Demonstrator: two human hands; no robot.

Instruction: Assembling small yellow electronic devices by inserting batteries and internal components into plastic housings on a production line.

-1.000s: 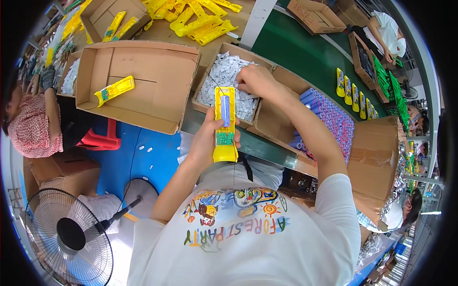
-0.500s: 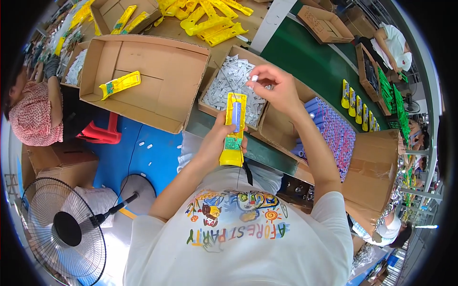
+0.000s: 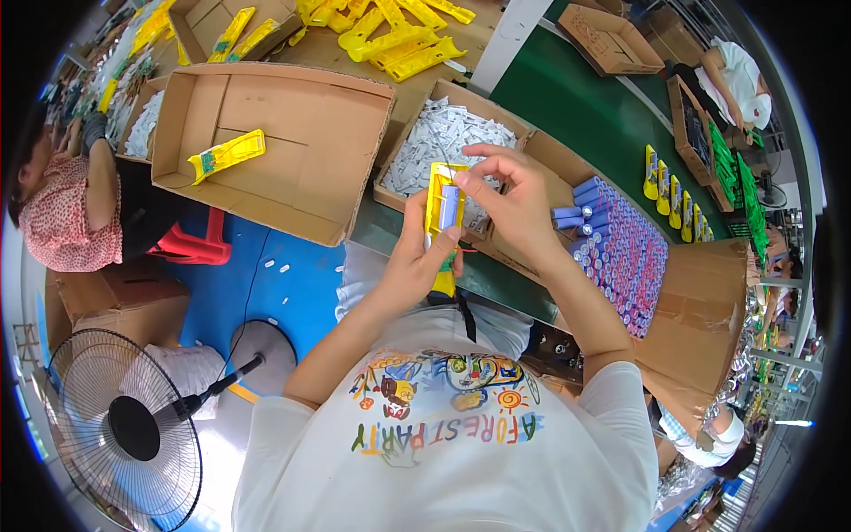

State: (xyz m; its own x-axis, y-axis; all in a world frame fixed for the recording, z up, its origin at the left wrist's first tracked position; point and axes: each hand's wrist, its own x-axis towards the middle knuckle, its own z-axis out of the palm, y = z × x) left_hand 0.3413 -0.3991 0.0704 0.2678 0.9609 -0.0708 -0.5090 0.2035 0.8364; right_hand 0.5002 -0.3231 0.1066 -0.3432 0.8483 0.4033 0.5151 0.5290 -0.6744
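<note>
My left hand (image 3: 417,257) is wrapped round a yellow plastic housing half (image 3: 433,197), its thumb pressing near the lower end of a blue-violet cylindrical battery (image 3: 449,209) inside. Part of a green circuit board (image 3: 448,262) shows below the thumb. My right hand (image 3: 514,197) is at the housing's upper end, thumb and fingers closed by the battery's top. Whatever they pinch is hidden. Just beyond, a cardboard box holds a heap of small white pieces (image 3: 425,146).
At left, an open cardboard box (image 3: 266,80) holds another yellow housing with a circuit board (image 3: 228,156). Many batteries (image 3: 620,257) stand packed at right. Yellow shells (image 3: 403,49) lie at the back. A fan (image 3: 133,428) stands lower left; co-workers sit at both sides.
My right hand has come down and toward me from above the white pieces to the housing's upper end. The small white piece it pinched is now hidden. My left hand keeps its hold.
</note>
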